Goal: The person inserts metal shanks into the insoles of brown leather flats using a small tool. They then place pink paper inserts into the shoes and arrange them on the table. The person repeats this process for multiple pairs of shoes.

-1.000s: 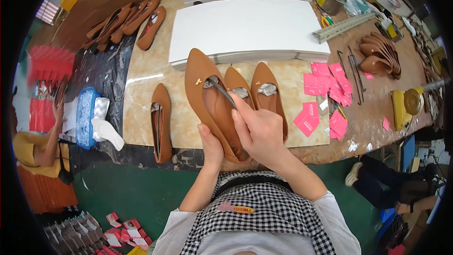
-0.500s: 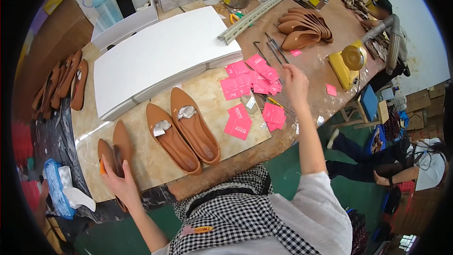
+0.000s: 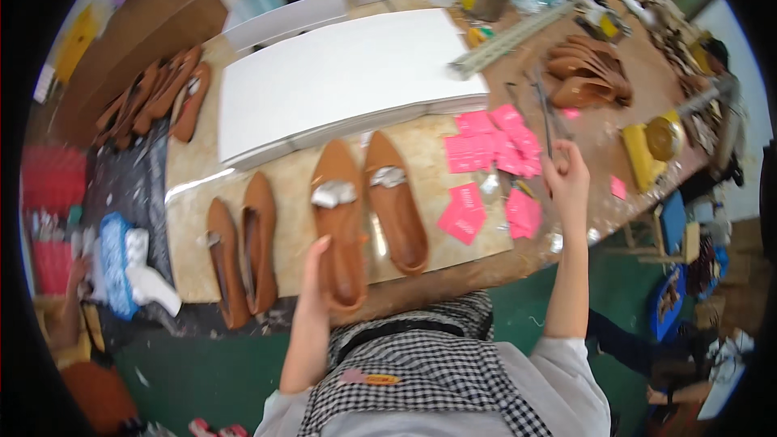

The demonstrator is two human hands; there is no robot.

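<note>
My left hand (image 3: 312, 291) is closed around the rear of a brown pointed flat shoe (image 3: 341, 231), its thumb on the near-left side. Crumpled pale paper sits in this shoe. Its mate (image 3: 396, 206), also stuffed with paper, lies just to the right on the marbled board. Farther left stands another pair of brown flats (image 3: 259, 243), apart from my hand. My right hand (image 3: 568, 174) pinches the near end of a thin dark rod-like tool (image 3: 544, 109), blurred, right of the scattered pink cards (image 3: 477, 152).
A thick stack of white sheets (image 3: 348, 81) fills the board's back, with a metal angle bar (image 3: 514, 36) at its corner. Nested brown shoes (image 3: 587, 73) and a yellow device (image 3: 647, 150) stand at right. More flats (image 3: 190, 101) lie far left. Other people are at the edges.
My left hand has left the far-left pair and moved right onto the middle pair's left shoe, which now sits farther from its mate. My right hand has closed on the dark tool. The view has shifted.
</note>
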